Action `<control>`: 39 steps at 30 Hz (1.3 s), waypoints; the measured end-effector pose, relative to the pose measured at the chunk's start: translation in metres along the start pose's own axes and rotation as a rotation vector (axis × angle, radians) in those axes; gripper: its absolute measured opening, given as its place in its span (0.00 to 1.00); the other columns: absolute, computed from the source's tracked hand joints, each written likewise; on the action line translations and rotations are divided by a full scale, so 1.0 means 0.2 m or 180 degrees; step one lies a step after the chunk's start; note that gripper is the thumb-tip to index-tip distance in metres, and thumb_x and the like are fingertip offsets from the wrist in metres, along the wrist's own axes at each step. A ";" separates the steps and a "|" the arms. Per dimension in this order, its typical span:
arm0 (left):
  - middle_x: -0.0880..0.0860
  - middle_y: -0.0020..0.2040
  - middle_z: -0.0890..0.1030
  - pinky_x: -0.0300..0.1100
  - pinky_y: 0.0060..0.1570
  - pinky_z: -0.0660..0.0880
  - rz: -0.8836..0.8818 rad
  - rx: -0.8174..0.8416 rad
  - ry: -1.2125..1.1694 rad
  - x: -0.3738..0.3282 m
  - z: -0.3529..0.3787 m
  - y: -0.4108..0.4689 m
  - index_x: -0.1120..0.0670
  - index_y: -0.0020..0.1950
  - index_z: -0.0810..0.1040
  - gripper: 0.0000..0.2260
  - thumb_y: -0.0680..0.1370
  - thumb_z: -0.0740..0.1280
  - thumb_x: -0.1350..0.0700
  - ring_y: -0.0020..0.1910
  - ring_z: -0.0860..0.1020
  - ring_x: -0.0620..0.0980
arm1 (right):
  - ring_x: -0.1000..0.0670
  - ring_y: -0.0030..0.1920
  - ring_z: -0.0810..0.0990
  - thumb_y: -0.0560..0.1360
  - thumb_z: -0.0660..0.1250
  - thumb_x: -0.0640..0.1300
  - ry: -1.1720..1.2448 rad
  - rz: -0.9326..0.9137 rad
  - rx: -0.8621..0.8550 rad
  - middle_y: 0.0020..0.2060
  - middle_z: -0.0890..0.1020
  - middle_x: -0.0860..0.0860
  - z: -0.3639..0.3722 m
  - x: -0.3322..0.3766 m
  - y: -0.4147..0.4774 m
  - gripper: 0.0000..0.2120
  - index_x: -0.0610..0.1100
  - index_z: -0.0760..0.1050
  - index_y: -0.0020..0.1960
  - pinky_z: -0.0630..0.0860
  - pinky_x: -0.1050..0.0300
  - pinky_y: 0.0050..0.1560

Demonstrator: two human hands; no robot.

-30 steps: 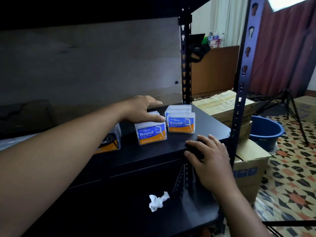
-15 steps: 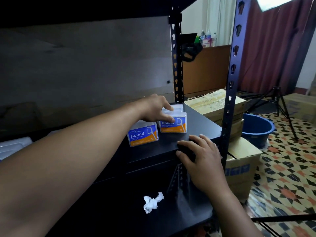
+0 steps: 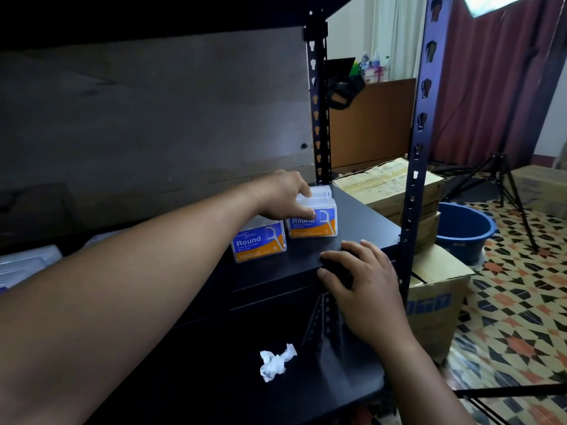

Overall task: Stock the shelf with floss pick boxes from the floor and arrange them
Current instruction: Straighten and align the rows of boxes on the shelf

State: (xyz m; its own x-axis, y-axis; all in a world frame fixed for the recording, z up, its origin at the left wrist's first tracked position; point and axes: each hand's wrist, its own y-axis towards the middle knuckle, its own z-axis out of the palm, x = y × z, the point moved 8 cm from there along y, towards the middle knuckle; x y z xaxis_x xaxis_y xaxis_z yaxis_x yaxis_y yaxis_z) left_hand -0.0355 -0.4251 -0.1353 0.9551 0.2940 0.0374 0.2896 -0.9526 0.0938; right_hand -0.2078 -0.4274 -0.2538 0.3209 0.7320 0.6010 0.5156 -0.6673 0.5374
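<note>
Two floss boxes [image 3: 259, 242] stand side by side near the right end of the shelf [image 3: 362, 222]. Our left hand [image 3: 282, 194] pinches the right box [image 3: 325, 222], finger on top, thumb on its label. Our right hand [image 3: 365, 283] grips the shelf's front edge.

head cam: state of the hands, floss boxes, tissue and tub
left hand, grips right floss box from above
right hand, grips shelf front edge
right floss box, upright, held
left floss box, upright, free, label forward
tissue, crumpled, on lower shelf
blue tub, upright on floor
</note>
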 end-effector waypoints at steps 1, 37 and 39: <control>0.52 0.68 0.76 0.47 0.64 0.71 -0.0011 0.0012 0.0001 0.00 0.00 0.00 0.51 0.71 0.74 0.29 0.74 0.70 0.38 0.66 0.73 0.52 | 0.50 0.73 0.62 0.75 0.69 0.58 0.0004 -0.0001 -0.0002 0.65 0.76 0.56 0.00 0.00 0.00 0.14 0.59 0.80 0.60 0.59 0.46 0.72; 0.48 0.47 0.76 0.42 0.43 0.68 -0.0078 0.0008 -0.0231 0.03 -0.02 -0.04 0.49 0.66 0.78 0.30 0.69 0.73 0.36 0.46 0.74 0.47 | 0.50 0.73 0.62 0.76 0.69 0.56 -0.0011 -0.0009 -0.0023 0.66 0.75 0.56 0.01 -0.01 0.00 0.13 0.60 0.79 0.60 0.61 0.44 0.72; 0.47 0.47 0.76 0.42 0.43 0.68 -0.0069 0.0019 -0.0263 0.03 -0.03 -0.05 0.49 0.66 0.78 0.30 0.69 0.73 0.36 0.46 0.74 0.47 | 0.50 0.73 0.62 0.76 0.69 0.56 -0.0020 -0.0007 -0.0017 0.66 0.75 0.56 0.01 -0.01 0.00 0.13 0.60 0.79 0.60 0.61 0.45 0.71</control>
State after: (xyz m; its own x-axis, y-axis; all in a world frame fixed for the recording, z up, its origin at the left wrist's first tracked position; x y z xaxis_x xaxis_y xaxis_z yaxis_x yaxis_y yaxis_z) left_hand -0.0328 -0.4135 -0.1308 0.9504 0.3073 -0.0467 0.3104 -0.9466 0.0876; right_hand -0.2069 -0.4286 -0.2563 0.3249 0.7343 0.5960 0.5120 -0.6664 0.5420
